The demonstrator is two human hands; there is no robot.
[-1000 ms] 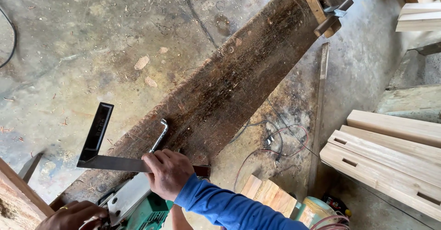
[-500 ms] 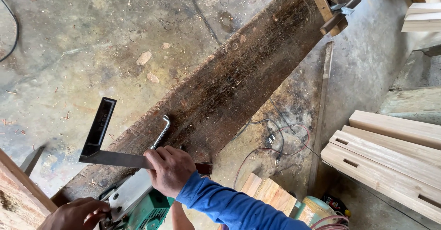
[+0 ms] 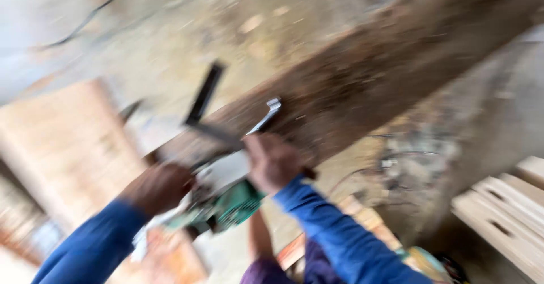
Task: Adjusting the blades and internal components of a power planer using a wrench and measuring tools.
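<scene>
Across the dark plank (image 3: pixel 362 85), whose long axis climbs toward upper right, I see my right hand (image 3: pixel 273 162) clamped on the square (image 3: pixel 207 111) while my left hand (image 3: pixel 160 186) grips the green saw (image 3: pixel 229 204) just beside it.

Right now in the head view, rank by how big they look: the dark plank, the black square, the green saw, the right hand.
1. dark plank, clearly largest.
2. green saw, partly hidden by hands.
3. black square and right hand look alike; blur makes ranking them unsure.
</scene>
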